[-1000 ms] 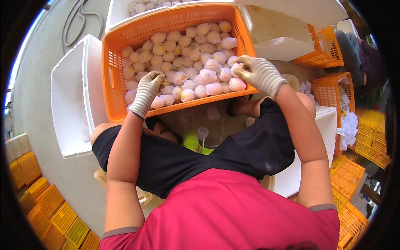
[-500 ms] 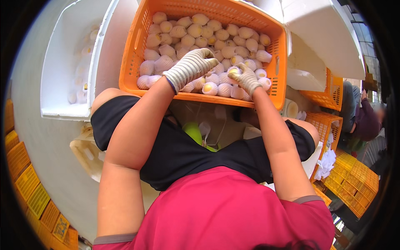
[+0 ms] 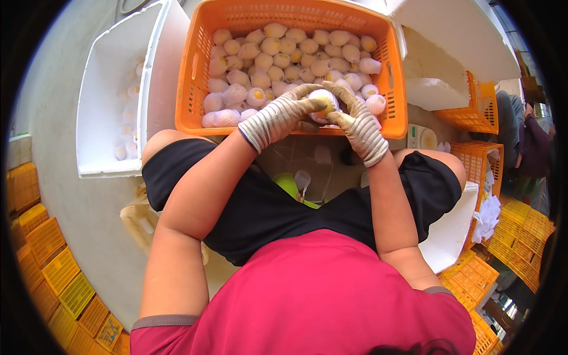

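Observation:
Both my hands, in white knitted gloves, meet over the near edge of a large orange plastic crate (image 3: 188,89). Between them is a yellow fruit in a white foam net (image 3: 323,106). My left hand (image 3: 285,113) grips its left side with thumb and fingers. Curled round the right side, my right hand (image 3: 358,121) has its thumb against the fruit's front. Beneath and beyond them the crate holds many similar net-wrapped fruits (image 3: 260,62), some with yellow skin showing at the end. My hands cover those along the near right edge.
A white foam box (image 3: 100,118) with net-wrapped fruits stands left of the crate. More white foam boxes (image 3: 461,41) and orange crates (image 3: 473,112) are at right. Yellow crates (image 3: 59,269) line the far left. Below the orange crate, between my legs, is a green object (image 3: 286,184). Another person (image 3: 526,139) sits at right.
My left hand has moved right and down, off the fruits in the crate. Both hands now meet on one fruit, which my right hand held before. The whole view has shifted slightly.

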`<state>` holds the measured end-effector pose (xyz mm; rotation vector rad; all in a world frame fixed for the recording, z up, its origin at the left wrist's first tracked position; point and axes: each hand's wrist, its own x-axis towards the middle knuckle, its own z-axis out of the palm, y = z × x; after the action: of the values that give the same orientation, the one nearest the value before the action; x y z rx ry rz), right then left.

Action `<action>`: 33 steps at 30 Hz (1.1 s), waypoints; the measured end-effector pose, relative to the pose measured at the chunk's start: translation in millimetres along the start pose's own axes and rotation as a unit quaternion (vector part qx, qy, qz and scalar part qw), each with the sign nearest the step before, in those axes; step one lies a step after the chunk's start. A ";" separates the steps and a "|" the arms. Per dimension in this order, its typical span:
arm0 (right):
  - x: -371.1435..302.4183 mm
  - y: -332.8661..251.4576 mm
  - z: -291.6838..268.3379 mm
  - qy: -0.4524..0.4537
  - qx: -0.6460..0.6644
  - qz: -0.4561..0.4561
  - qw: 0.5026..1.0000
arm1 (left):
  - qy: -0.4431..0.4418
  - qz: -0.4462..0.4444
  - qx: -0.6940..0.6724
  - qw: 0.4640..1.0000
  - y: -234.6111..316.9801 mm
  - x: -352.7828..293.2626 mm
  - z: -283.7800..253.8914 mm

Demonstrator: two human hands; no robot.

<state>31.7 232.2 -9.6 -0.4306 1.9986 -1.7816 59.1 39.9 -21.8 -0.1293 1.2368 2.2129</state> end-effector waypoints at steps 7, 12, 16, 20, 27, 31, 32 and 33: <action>-1.4 22.2 -3.8 0.105 -0.223 -0.035 0.969 | 0.056 -0.037 -0.080 0.995 -9.9 -6.3 -7.9; -3.1 11.3 5.8 0.158 -0.151 -0.006 0.976 | 0.044 -0.061 -0.131 0.988 -18.7 -5.1 -16.6; -2.9 4.9 11.2 0.189 -0.039 0.048 0.980 | 0.015 -0.061 -0.164 0.984 -18.6 -5.6 -17.6; -4.1 -1.2 11.1 0.184 -0.057 0.029 0.981 | -0.034 -0.011 -0.130 0.991 -21.6 -7.4 -18.1; -8.9 -5.1 12.6 0.155 -0.038 0.025 0.987 | -0.040 -0.001 -0.037 0.999 -20.4 -12.7 -13.3; -7.0 -0.7 6.1 0.125 -0.057 0.019 0.990 | -0.041 -0.017 -0.031 0.999 -15.0 -14.7 -12.1; -6.1 3.6 5.2 0.108 -0.074 -0.005 0.991 | -0.040 -0.024 -0.037 0.998 -15.0 -14.4 -12.4; -5.7 8.4 4.4 0.092 -0.090 -0.030 0.991 | -0.035 -0.026 -0.035 0.998 -15.1 -14.3 -11.8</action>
<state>39.2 232.4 -17.7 -0.3989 2.3090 -1.7370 76.6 29.9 -34.7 -0.1097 1.1076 2.1983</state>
